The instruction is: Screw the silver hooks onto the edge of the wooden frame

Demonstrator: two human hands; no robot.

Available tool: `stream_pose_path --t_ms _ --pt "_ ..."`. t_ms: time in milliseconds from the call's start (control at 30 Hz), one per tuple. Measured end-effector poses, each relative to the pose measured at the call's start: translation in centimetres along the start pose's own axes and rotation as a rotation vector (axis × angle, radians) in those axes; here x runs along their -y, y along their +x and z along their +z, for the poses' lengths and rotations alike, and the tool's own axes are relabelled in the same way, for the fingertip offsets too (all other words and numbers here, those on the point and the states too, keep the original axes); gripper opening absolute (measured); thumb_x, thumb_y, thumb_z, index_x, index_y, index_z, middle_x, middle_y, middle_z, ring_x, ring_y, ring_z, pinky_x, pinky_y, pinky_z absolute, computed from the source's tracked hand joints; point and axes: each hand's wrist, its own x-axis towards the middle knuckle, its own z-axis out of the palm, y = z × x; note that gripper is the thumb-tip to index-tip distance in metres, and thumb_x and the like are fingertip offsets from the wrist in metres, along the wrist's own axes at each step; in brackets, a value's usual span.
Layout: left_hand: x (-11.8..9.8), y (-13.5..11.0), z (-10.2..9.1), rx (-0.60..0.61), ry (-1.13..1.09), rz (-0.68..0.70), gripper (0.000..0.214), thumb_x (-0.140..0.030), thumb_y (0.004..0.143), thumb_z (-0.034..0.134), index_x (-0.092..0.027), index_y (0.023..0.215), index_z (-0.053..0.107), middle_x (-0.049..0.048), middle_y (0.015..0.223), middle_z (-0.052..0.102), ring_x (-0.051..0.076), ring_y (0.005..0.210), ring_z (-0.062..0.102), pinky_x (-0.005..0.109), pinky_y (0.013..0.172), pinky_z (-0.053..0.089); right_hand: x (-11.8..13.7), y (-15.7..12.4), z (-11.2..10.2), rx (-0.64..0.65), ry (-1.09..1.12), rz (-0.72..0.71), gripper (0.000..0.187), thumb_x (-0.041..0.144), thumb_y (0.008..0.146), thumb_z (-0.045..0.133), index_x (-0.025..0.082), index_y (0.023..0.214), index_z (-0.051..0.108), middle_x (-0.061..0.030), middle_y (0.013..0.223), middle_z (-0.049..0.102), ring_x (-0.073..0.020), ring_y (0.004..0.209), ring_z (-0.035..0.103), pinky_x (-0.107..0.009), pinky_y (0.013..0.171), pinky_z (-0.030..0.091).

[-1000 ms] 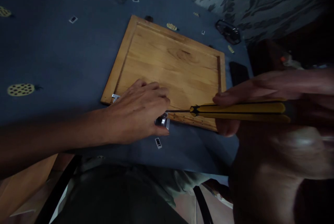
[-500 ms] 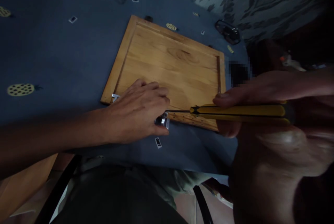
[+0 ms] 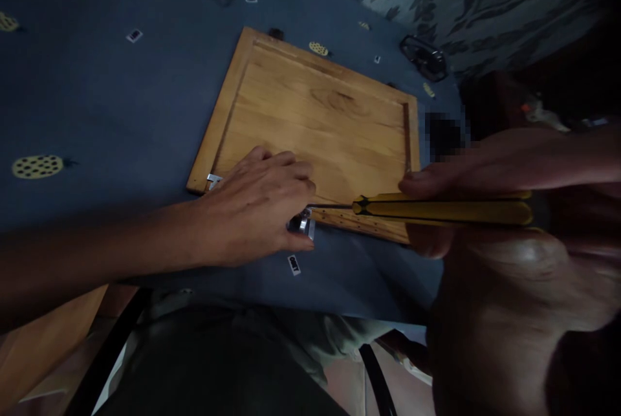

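While your left hand (image 3: 252, 209), fingers pressed together, pins the metal bracket (image 3: 304, 224) to the wooden panel (image 3: 315, 112)'s near edge, likely steadying it, your right hand (image 3: 485, 167) clasps the screwdriver (image 3: 436, 209) aimed there.

My left hand (image 3: 257, 206) reaches in from 8 o'clock, forearm stretched out, palm down, fingers curled, thumb pinching in low. Right hand (image 3: 485, 164) is over at 3 o'clock, gripped tight, thumb on top pointing toward 9.
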Motion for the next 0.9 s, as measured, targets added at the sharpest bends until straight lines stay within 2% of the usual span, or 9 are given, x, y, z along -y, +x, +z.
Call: stream_pose_path --t_ms 100,200,267,400,500,633,700,800,900 --pt "0.0 0.0 -0.1 0.011 0.0 -0.004 0.032 -0.041 0.086 0.091 -0.018 0.085 0.069 0.0018 0.097 0.068 0.025 0.101 0.062 0.042 0.096 0.039 0.3 0.0 0.1 0.047 0.012 0.028 0.029 0.041 0.083 0.092 0.036 0.111 0.086 0.0 0.09 0.082 -0.0201 0.052 0.067 -0.039 0.039 0.059" --pt "0.1 -0.1 0.0 -0.008 -0.002 0.016 0.032 -0.043 0.087 0.089 -0.018 0.085 0.069 0.0024 0.1 0.069 0.026 0.103 0.063 0.042 0.096 0.04 1.6 -0.5 0.8 -0.097 -0.024 0.252 0.029 0.051 0.085 0.088 0.04 0.112 0.086 0.0006 0.095 0.081 -0.02 0.056 0.065 -0.039 0.036 0.053" --pt "0.3 -0.1 0.1 -0.018 -0.005 0.03 0.03 -0.043 0.089 0.087 -0.019 0.087 0.07 0.003 0.102 0.07 0.026 0.104 0.063 0.042 0.096 0.04 2.3 -0.8 1.0 -0.115 -0.079 0.342 0.027 0.059 0.087 0.085 0.044 0.109 0.086 0.0023 0.096 0.079 -0.0185 0.054 0.06 -0.041 0.041 0.055" --pt "0.2 -0.2 0.0 -0.005 -0.018 0.016 0.028 -0.04 0.088 0.088 -0.019 0.088 0.07 0.0032 0.102 0.069 0.027 0.105 0.063 0.043 0.097 0.04 1.9 -0.7 0.4 -0.029 -0.122 0.255 0.028 0.061 0.083 0.087 0.041 0.103 0.087 0.0004 0.1 0.081 -0.0228 0.061 0.067 -0.048 0.06 0.068" --pt "-0.1 -0.2 -0.2 0.013 -0.022 -0.01 0.027 -0.035 0.089 0.089 -0.018 0.088 0.069 0.0031 0.102 0.069 0.027 0.107 0.063 0.042 0.099 0.039 1.7 0.0 0.2 -0.03 -0.09 0.212 0.024 0.056 0.078 0.093 0.038 0.094 0.087 0.0001 0.099 0.082 -0.0256 0.072 0.074 -0.048 0.071 0.072" --pt "-0.2 0.0 -0.2 0.032 -0.004 -0.023 0.032 -0.038 0.085 0.092 -0.018 0.083 0.067 0.0036 0.098 0.068 0.028 0.106 0.063 0.043 0.098 0.039 2.4 0.7 1.1 -0.082 -0.079 0.306 0.026 0.058 0.071 0.097 0.037 0.08 0.083 0.0016 0.082 0.079 -0.0242 0.068 0.073 -0.045 0.06 0.069" --pt "-0.1 0.0 -0.1 0.024 -0.001 -0.014 0.032 -0.04 0.085 0.091 -0.018 0.083 0.068 0.0037 0.099 0.069 0.028 0.106 0.063 0.043 0.098 0.04 2.6 0.5 1.2 -0.058 -0.068 0.308 0.029 0.06 0.071 0.097 0.04 0.087 0.085 0.0032 0.085 0.08 -0.0228 0.066 0.072 -0.044 0.057 0.067" --pt "0.2 0.0 0.2 0.001 -0.008 0.006 0.031 -0.042 0.086 0.09 -0.018 0.087 0.069 0.0037 0.104 0.07 0.027 0.107 0.063 0.043 0.099 0.04 2.2 -0.2 0.9 -0.015 -0.072 0.298 0.036 0.064 0.077 0.091 0.045 0.107 0.086 0.0036 0.096 0.081 -0.0207 0.063 0.069 -0.045 0.061 0.067" --pt "0.3 -0.1 0.2 -0.015 -0.003 0.023 0.031 -0.043 0.088 0.088 -0.019 0.087 0.069 0.0038 0.107 0.072 0.027 0.108 0.064 0.043 0.098 0.04 1.9 -0.7 0.7 -0.042 -0.08 0.301 0.032 0.06 0.082 0.089 0.042 0.108 0.087 0.0018 0.098 0.082 -0.0225 0.063 0.069 -0.047 0.062 0.066"
